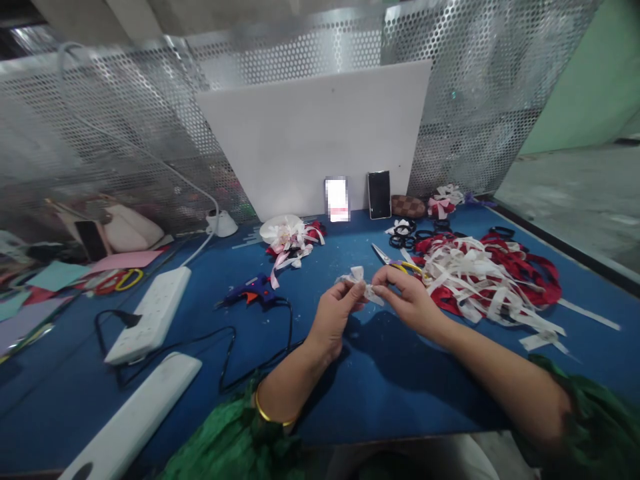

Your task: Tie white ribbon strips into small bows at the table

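A small white ribbon bow [357, 273] is held between my two hands above the blue table. My left hand [336, 312] is closed, thumb and fingers pinching the middle of the bow. With thumb and fingertips my right hand [407, 297] pinches the bow's right side, where a tail hangs down. Just behind my right hand lie scissors with yellow handles [407, 267], blades pointing to the back left. To its right spreads a heap of white and red ribbon strips [480, 270]. A blue glue gun [255, 289] rests left of my left hand.
Black hair ties [403, 233] lie behind the scissors. A white plate [270, 229] with ribbon bows stands at the back. Two phones lean on a white board [320, 133]; one is a dark phone [379, 195]. Power strips [150, 313] and the glue gun's cord occupy the left.
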Tool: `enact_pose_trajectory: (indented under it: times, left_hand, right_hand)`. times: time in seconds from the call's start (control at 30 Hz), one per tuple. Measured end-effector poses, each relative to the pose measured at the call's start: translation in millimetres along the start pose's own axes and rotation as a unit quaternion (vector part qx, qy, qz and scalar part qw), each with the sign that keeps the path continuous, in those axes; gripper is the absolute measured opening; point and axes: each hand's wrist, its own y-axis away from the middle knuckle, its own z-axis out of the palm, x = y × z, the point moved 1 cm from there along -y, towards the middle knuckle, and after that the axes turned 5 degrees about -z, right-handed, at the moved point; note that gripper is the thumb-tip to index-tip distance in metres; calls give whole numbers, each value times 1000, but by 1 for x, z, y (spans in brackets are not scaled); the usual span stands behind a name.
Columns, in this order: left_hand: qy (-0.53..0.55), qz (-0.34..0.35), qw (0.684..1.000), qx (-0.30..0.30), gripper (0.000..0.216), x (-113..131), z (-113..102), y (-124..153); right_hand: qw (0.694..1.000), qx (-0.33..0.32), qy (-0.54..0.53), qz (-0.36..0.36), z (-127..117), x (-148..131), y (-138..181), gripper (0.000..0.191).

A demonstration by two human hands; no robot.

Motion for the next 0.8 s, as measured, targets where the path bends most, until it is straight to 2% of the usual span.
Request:
enact_pose_trajectory:
  times: [0.13,0.27,0.33,0.47,0.53,0.8]
  left_hand:
    - [20,-7,1000,13,30,-1,0,0]
    - [19,-9,1000,-17,28,-1,1,1]
    - [26,-5,999,-23,29,-1,2,1]
    - [30,18,999,2,32,-1,2,1]
    - [25,23,999,18,32,-1,1,0]
    - [21,4,999,24,28,-3,3,1]
  right_hand:
    - [995,-43,68,-60,-2,1,0,11]
    - [985,-39,147,-81,-7,1,-3,11]
    - [990,-30,122,-58,-9,0,-4,11]
    - [997,-49,-39,51,-6,-1,-4,14]
    - [994,-53,-69,62,-5,-3,-4,12]
    - [998,22,52,-10,-3,0,-1,4]
